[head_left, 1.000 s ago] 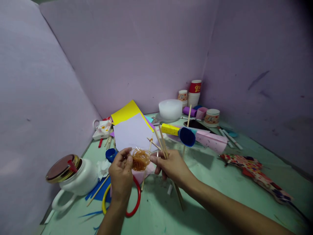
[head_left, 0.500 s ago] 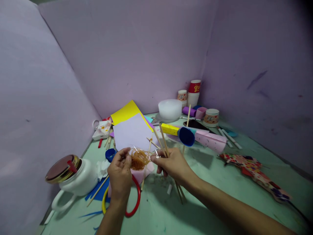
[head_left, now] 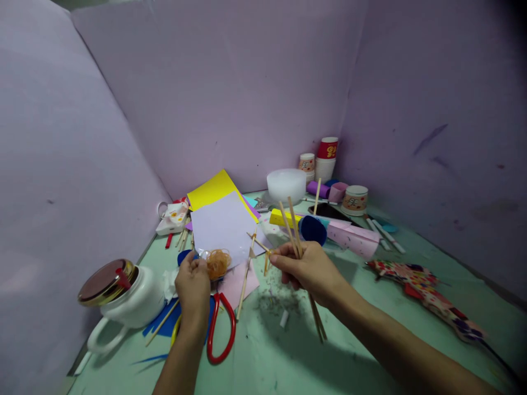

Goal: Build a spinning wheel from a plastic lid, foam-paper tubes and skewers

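Observation:
My left hand (head_left: 192, 282) is closed on a bundle of tan rubber bands (head_left: 218, 263), which seems to sit in a clear wrapper. A pair of wooden sticks (head_left: 297, 241) stands nearly upright in my right hand (head_left: 310, 269), their ends showing above and below the fist. Between its thumb and forefinger a loose rubber band (head_left: 267, 262) dangles. Red-handled scissors (head_left: 222, 329) lie beneath and right of my left hand, their blades hidden. Close by, two crossed sticks (head_left: 246, 274) bound at the top rest on pink paper (head_left: 233, 288).
A white teapot (head_left: 135, 299) stands at left. Yellow and lilac paper sheets (head_left: 222, 225) lie behind the hands. Rolled paper cones (head_left: 349, 236), a white bowl (head_left: 287, 185) and paper cups (head_left: 354, 201) are farther back. A patterned glue gun (head_left: 428, 296) with a cord lies at right.
My hands have moved apart. The left has gone left and down with the rubber band bundle; the right has moved right with the sticks, one rubber band now hanging from its fingers.

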{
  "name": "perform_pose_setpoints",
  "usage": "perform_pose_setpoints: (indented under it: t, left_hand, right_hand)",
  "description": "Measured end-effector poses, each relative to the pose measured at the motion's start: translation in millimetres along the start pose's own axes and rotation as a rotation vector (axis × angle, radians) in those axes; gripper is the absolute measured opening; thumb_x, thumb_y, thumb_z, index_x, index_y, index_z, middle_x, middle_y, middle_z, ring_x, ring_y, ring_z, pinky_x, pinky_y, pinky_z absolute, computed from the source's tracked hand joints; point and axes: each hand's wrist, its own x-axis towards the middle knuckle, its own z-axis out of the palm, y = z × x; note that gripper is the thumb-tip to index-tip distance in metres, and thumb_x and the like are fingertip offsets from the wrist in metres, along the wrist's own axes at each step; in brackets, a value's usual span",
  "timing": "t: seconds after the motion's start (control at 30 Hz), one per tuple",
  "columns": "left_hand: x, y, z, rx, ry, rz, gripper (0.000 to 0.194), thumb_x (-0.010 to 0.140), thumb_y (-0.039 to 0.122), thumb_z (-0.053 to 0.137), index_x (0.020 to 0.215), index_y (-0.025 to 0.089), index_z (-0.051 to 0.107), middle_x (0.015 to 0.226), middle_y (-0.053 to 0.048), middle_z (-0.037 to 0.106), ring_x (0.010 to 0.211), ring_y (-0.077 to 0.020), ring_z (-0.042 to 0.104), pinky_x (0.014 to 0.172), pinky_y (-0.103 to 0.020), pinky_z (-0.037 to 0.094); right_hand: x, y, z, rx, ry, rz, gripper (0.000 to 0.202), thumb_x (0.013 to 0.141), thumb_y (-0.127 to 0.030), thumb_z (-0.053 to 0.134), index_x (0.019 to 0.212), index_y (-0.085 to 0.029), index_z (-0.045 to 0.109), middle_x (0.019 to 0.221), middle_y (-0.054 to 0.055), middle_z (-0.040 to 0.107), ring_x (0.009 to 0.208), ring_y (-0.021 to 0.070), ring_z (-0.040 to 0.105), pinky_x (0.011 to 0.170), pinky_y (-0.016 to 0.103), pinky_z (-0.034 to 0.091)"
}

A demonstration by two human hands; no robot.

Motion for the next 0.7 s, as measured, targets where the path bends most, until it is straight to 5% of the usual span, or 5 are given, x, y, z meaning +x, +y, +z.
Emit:
perform_pose_setpoints:
  t: [0.1, 0.17, 0.33, 0.47, 0.7]
  left_hand:
    - [-20, 11, -1.1, 0.154, 0.034, 0.291, 0.047, 0.068, 0.027, 0.060, 0.113, 0.013, 0.058, 0.124, -0.014, 0.052, 0.120, -0.0277, 0.043, 0.104, -0.042, 0.029]
    - [-40, 20, -1.2, 0.183, -0.122, 0.402, 0.040, 0.072, 0.035, 0.058, 0.107, 0.015, 0.063, 0.119, -0.012, 0.055, 0.114, -0.0259, 0.047, 0.099, -0.037, 0.035]
    - [-78, 31, 2.7, 0.133, -0.806, 0.022, 0.029, 0.061, 0.041, 0.069, 0.072, 0.015, 0.072, 0.053, -0.001, 0.055, 0.050, -0.0123, 0.045, 0.047, -0.022, 0.035]
    - [-86, 32, 6.4, 0.066, -0.812, -0.107, 0.031, 0.063, 0.045, 0.067, 0.058, 0.014, 0.065, 0.041, 0.006, 0.035, 0.040, -0.0054, 0.024, 0.040, -0.019, 0.020]
    - [-96, 53, 18.4, 0.128, -0.692, 0.067, 0.029, 0.059, 0.037, 0.070, 0.046, 0.013, 0.060, 0.044, 0.002, 0.043, 0.046, -0.0058, 0.034, 0.043, -0.017, 0.026]
  right_hand:
    - [-11, 2, -13, -0.006, -0.119, 0.105, 0.009, 0.068, -0.018, 0.061, 0.061, -0.015, 0.057, 0.035, -0.005, 0.048, 0.029, 0.0039, 0.036, 0.030, 0.015, 0.024]
    - [-16, 8, -20, -0.029, -0.193, 0.145, 0.009, 0.066, -0.019, 0.063, 0.061, -0.015, 0.057, 0.035, -0.006, 0.047, 0.029, 0.0037, 0.036, 0.030, 0.015, 0.023]
    - [-20, 25, -23, -0.013, -0.292, 0.109, 0.013, 0.063, -0.025, 0.066, 0.066, -0.014, 0.059, 0.039, -0.007, 0.048, 0.033, 0.0047, 0.040, 0.033, 0.015, 0.028]
    - [-21, 28, -14, 0.054, -0.263, 0.060, 0.013, 0.064, -0.025, 0.065, 0.065, -0.014, 0.059, 0.037, -0.008, 0.046, 0.031, 0.0037, 0.037, 0.033, 0.015, 0.026]
    - [-25, 22, -17, 0.045, -0.106, 0.036, 0.002, 0.067, -0.016, 0.058, 0.066, -0.015, 0.059, 0.039, -0.007, 0.048, 0.032, 0.0037, 0.037, 0.034, 0.015, 0.029]
